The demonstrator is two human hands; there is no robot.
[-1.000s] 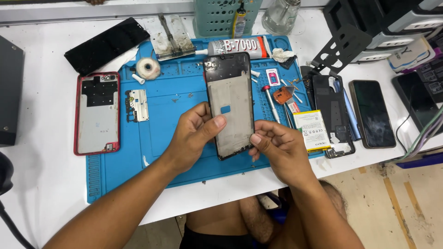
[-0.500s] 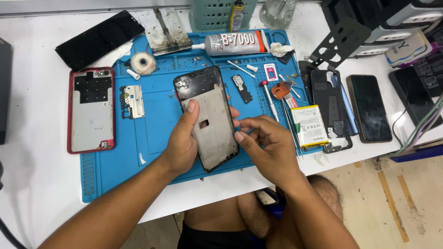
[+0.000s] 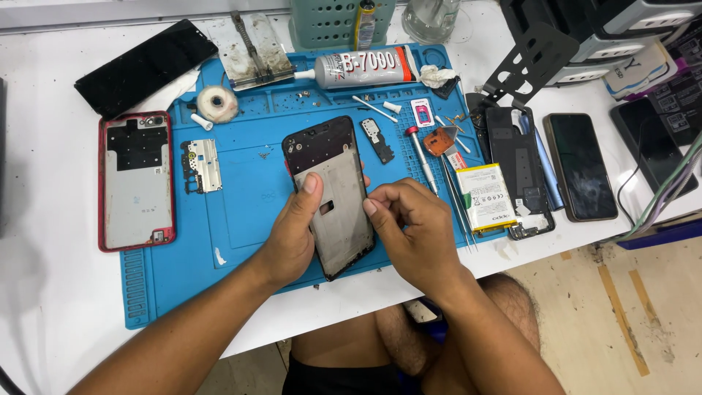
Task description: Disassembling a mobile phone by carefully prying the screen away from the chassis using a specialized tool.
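Over the blue mat (image 3: 241, 219): I hold the phone frame (image 3: 333, 194), tilted, just above it.
Left hand (image 3: 292, 234): wrapped round the frame's left edge, thumb on top.
Right hand (image 3: 417, 227): fingers pinching the frame's right edge.
Done: frame is bare; red back cover (image 3: 137, 181), battery (image 3: 486, 196) and small metal plate (image 3: 202, 165) lie apart on the bench.
Left: maybe glue; the glue tube (image 3: 365, 68) lies untouched.

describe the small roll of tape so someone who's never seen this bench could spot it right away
Start at the blue work mat on the white table and go to its upper left corner. The tape roll lies there, left of the glue tube. It is the only round, off-white thing among flat phone parts.
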